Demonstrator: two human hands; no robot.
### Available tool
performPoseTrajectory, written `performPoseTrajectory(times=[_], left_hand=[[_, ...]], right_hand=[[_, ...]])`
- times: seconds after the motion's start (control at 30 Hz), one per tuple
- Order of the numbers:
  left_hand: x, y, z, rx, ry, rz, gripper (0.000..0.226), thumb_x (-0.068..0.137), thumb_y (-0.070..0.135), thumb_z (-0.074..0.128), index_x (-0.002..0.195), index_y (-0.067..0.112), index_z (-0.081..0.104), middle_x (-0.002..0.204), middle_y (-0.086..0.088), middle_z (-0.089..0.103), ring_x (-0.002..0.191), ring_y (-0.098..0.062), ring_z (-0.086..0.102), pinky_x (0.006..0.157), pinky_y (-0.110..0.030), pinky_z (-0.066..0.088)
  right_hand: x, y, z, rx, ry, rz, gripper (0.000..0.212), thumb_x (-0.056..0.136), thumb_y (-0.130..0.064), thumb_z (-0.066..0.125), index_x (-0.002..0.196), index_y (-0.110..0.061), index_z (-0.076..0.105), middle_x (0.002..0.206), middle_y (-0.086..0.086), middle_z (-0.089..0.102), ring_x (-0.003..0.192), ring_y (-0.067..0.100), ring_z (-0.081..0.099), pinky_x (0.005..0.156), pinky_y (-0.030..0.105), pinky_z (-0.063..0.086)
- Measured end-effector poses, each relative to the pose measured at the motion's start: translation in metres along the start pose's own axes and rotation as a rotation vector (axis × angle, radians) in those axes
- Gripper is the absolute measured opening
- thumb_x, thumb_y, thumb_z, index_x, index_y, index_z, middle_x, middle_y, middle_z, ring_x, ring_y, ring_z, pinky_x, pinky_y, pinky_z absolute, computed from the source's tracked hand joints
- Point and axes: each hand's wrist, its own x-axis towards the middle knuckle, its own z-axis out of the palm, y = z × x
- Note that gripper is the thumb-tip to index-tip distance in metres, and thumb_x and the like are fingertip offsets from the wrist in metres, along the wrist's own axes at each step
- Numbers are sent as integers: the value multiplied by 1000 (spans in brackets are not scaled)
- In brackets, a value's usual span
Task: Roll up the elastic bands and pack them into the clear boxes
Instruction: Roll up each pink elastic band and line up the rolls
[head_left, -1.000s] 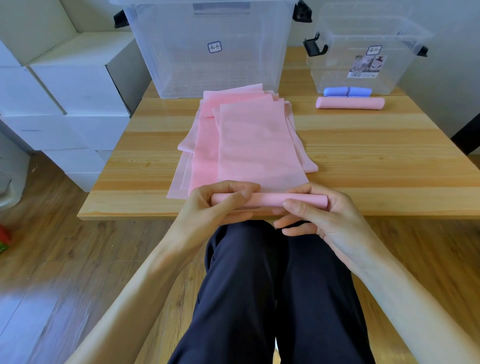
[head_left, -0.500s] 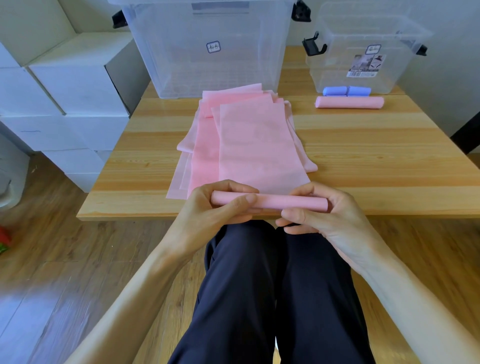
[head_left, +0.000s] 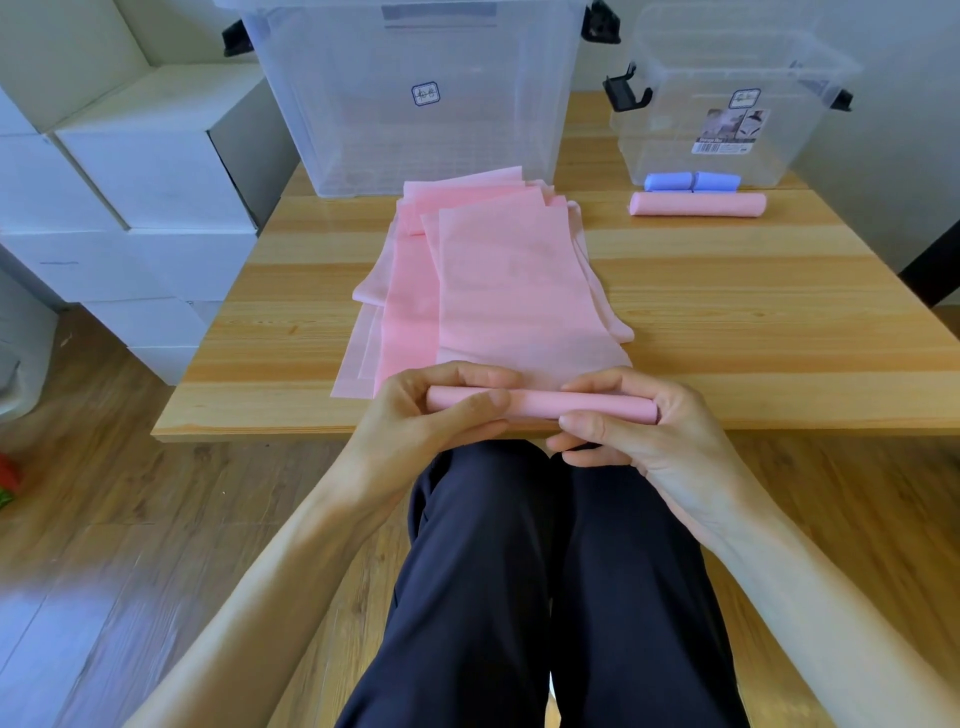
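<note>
A pink elastic band (head_left: 511, 280) lies flat on top of a pile of pink bands (head_left: 400, 291) in the middle of the wooden table (head_left: 753, 332). Its near end is wound into a tight roll (head_left: 535, 404) at the table's front edge. My left hand (head_left: 431, 415) grips the roll's left end, thumb on top. My right hand (head_left: 639, 421) grips the right end, fingers curled over it. A finished pink roll (head_left: 698, 204) and a blue roll (head_left: 691, 182) lie at the back right, in front of the small clear box (head_left: 727, 93). A large clear box (head_left: 415, 93) stands at the back centre.
White cartons (head_left: 145, 197) are stacked left of the table. My dark-trousered legs (head_left: 519, 597) are under the front edge. Wooden floor lies on both sides. Both boxes have black latches.
The roll has turned a little further away from me and grown slightly thicker. Both hands have shifted their fingers over it, staying at its two ends.
</note>
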Motion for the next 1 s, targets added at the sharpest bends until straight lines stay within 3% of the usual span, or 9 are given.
performPoseTrajectory(times=[0.1, 0.3, 0.57, 0.73, 1.0], left_hand=[[0, 1, -2, 2, 7, -14, 17, 72, 13, 70, 88, 9, 77, 93, -11, 77, 89, -20, 75, 75, -20, 58], [-1, 4, -4, 15, -55, -35, 24, 75, 15, 68, 96, 9, 77, 107, -13, 75, 102, -24, 72, 86, -25, 58], [-3, 5, -4, 92, -42, -33, 27, 76, 21, 68, 100, 10, 76, 107, -9, 75, 103, -20, 72, 83, -23, 58], [-4, 6, -3, 185, -6, -13, 29, 81, 28, 65, 103, 12, 76, 105, -1, 76, 100, -14, 72, 77, -19, 57], [-3, 5, -2, 154, 7, -6, 30, 80, 27, 65, 102, 8, 74, 105, -5, 76, 100, -19, 72, 81, -23, 59]], right_hand=[[-1, 0, 0, -1, 5, -2, 30, 71, -16, 77, 99, -5, 73, 85, 13, 75, 81, 30, 75, 66, 28, 60], [0, -2, -1, -4, -17, 5, 29, 75, -14, 75, 101, -4, 70, 87, 17, 75, 83, 30, 75, 66, 27, 60], [-2, -2, -1, -46, 5, 1, 27, 78, -25, 72, 96, -4, 71, 89, 15, 76, 79, 31, 75, 66, 31, 61], [-2, -2, -1, -34, 22, -6, 29, 76, -19, 75, 103, -10, 73, 86, 16, 75, 79, 31, 75, 67, 29, 61], [-3, -1, 0, -39, 2, 3, 36, 73, -18, 77, 108, -11, 71, 88, 13, 76, 80, 30, 75, 67, 29, 61]])
